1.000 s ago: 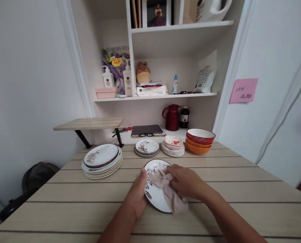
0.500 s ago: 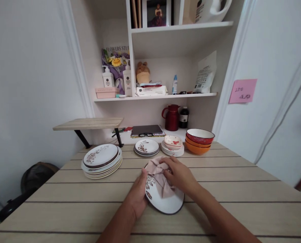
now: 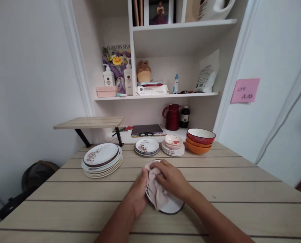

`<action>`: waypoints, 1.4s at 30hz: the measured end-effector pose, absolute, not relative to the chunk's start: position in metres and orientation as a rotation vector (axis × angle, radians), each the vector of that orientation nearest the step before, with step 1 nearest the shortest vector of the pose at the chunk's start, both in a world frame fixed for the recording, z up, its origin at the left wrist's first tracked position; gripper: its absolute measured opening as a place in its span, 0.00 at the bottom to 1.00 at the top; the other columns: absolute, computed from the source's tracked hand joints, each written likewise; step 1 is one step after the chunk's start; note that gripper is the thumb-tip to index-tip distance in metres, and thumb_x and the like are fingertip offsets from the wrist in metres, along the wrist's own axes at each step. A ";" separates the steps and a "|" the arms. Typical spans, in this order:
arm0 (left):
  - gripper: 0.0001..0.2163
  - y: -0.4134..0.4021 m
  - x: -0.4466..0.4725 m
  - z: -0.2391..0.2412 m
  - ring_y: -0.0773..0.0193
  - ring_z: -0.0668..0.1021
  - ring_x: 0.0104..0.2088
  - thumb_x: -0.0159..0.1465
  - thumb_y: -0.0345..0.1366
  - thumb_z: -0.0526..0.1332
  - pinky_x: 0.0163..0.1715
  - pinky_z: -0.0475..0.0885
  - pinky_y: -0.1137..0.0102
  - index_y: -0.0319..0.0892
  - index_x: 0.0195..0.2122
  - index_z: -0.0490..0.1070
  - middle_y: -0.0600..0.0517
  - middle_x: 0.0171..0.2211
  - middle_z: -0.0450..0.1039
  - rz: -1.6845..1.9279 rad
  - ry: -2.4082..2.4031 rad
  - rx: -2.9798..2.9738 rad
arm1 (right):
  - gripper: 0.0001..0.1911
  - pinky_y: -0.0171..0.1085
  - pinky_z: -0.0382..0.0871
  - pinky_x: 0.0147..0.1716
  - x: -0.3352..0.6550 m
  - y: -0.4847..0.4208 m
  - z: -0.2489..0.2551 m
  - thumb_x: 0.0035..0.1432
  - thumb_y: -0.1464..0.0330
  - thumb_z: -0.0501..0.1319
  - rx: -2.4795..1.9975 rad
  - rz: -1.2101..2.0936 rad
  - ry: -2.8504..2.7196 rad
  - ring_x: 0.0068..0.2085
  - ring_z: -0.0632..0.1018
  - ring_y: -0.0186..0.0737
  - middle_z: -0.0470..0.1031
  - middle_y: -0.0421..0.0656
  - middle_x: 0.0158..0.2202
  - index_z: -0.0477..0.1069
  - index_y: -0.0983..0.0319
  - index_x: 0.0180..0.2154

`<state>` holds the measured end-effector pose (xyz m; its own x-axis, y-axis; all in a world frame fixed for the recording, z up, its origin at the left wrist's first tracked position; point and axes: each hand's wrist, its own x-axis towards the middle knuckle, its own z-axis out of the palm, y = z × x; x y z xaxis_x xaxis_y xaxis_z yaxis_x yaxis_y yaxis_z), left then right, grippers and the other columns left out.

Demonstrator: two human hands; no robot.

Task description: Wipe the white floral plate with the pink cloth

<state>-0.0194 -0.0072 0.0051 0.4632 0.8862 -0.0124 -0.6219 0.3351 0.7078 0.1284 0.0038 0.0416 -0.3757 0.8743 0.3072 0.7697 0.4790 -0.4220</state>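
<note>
A white plate (image 3: 172, 204) with a dark rim is tilted above the wooden table, in front of me. My left hand (image 3: 139, 192) grips its left edge, thumb on the upper side. Over the plate's face lies a crumpled pale pink cloth (image 3: 155, 192), which covers most of the floral pattern. My right hand (image 3: 171, 179) presses the cloth onto the plate, its fingers curled into the fabric near the upper left. The plate's underside and the left fingers beneath it are hidden.
A tall stack of plates (image 3: 102, 160) stands at the left, below a small raised shelf (image 3: 89, 123). Farther back are smaller floral plates (image 3: 147, 147), small dishes (image 3: 173, 145) and stacked bowls (image 3: 200, 141). A red jug (image 3: 172, 117) and closed laptop (image 3: 147, 129) sit behind.
My right hand has slid the cloth left and toward me over the plate, so the flower print at the left is now mostly covered. My left hand keeps its grip.
</note>
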 end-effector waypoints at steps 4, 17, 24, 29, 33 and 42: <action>0.25 -0.008 -0.017 0.006 0.54 0.74 0.49 0.60 0.46 0.57 0.54 0.62 0.59 0.39 0.56 0.62 0.40 0.48 0.72 1.055 0.504 0.724 | 0.18 0.33 0.55 0.32 0.143 0.013 0.043 0.55 0.70 0.53 -1.570 0.110 -2.168 0.38 0.72 0.36 0.67 0.41 0.44 0.65 0.51 0.48; 0.29 -0.006 -0.022 -0.001 0.51 0.72 0.51 0.59 0.53 0.53 0.54 0.61 0.56 0.40 0.57 0.61 0.39 0.51 0.70 1.003 0.430 0.658 | 0.12 0.33 0.56 0.35 0.154 0.000 0.039 0.46 0.72 0.56 -1.380 0.442 -2.422 0.38 0.71 0.39 0.73 0.40 0.37 0.66 0.58 0.36; 0.27 -0.009 -0.020 0.004 0.52 0.73 0.50 0.59 0.47 0.58 0.54 0.62 0.58 0.41 0.58 0.60 0.40 0.50 0.71 1.023 0.429 0.726 | 0.16 0.33 0.58 0.35 0.139 0.005 0.036 0.51 0.70 0.55 -1.407 0.294 -2.241 0.40 0.72 0.38 0.70 0.40 0.41 0.66 0.54 0.44; 0.26 -0.013 -0.018 0.007 0.53 0.77 0.45 0.53 0.37 0.66 0.51 0.65 0.60 0.40 0.53 0.66 0.41 0.46 0.74 1.046 0.594 0.779 | 0.22 0.33 0.55 0.31 0.149 0.010 0.039 0.53 0.70 0.54 -1.637 0.070 -2.084 0.38 0.72 0.37 0.68 0.42 0.46 0.62 0.51 0.51; 0.25 -0.011 -0.019 0.004 0.53 0.77 0.43 0.54 0.39 0.65 0.49 0.67 0.60 0.37 0.52 0.67 0.40 0.44 0.75 1.096 0.660 0.726 | 0.23 0.34 0.52 0.29 0.166 0.010 0.041 0.50 0.73 0.54 -1.716 0.060 -2.152 0.35 0.72 0.38 0.70 0.42 0.43 0.64 0.51 0.49; 0.25 -0.010 -0.022 0.006 0.53 0.75 0.47 0.60 0.48 0.56 0.49 0.66 0.58 0.40 0.56 0.63 0.40 0.47 0.74 1.029 0.526 0.707 | 0.19 0.34 0.59 0.38 0.142 0.000 0.034 0.45 0.75 0.55 -1.311 0.418 -2.270 0.41 0.71 0.39 0.72 0.40 0.40 0.68 0.56 0.41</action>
<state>-0.0218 -0.0104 0.0060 0.4282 0.9012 -0.0676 -0.5833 0.3327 0.7410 0.1423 0.0004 0.0339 -0.4245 0.8691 0.2538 0.7218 0.4941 -0.4846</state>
